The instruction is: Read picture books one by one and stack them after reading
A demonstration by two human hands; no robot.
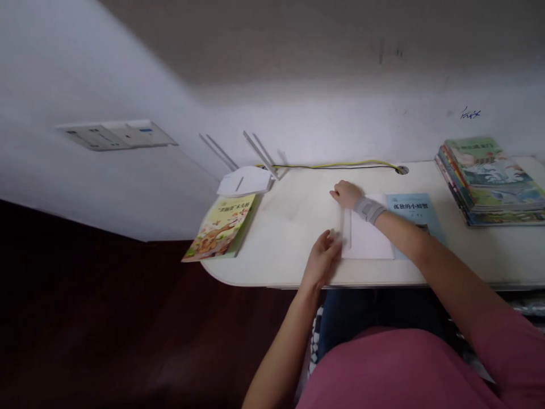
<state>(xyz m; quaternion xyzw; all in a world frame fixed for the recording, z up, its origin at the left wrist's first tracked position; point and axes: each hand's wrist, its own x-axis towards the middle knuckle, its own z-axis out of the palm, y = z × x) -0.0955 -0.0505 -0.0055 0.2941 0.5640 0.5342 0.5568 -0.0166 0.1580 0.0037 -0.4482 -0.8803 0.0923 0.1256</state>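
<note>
A blue book [411,207] with dark Chinese lettering lies on the white tabletop in front of me. A plain white sheet or cover flap [370,238] extends left from it; I cannot tell whether they are joined. Along its left edge runs a narrow translucent strip [347,230]. At the strip's far end is my right hand [346,195], a grey band round its wrist, its fingers curled together. My left hand [326,255] is at the near end, fingers bent and slightly blurred against the edge. What either hand's fingertips hold is too small to make out.
Left on the table, a yellow-green picture book [223,227] overhangs the edge, before a white router [244,182] with raised antennas. Yellow and black cables [340,165] run along the wall to a hole. A book stack [489,182] stands right. A socket panel [119,136] is on the left wall.
</note>
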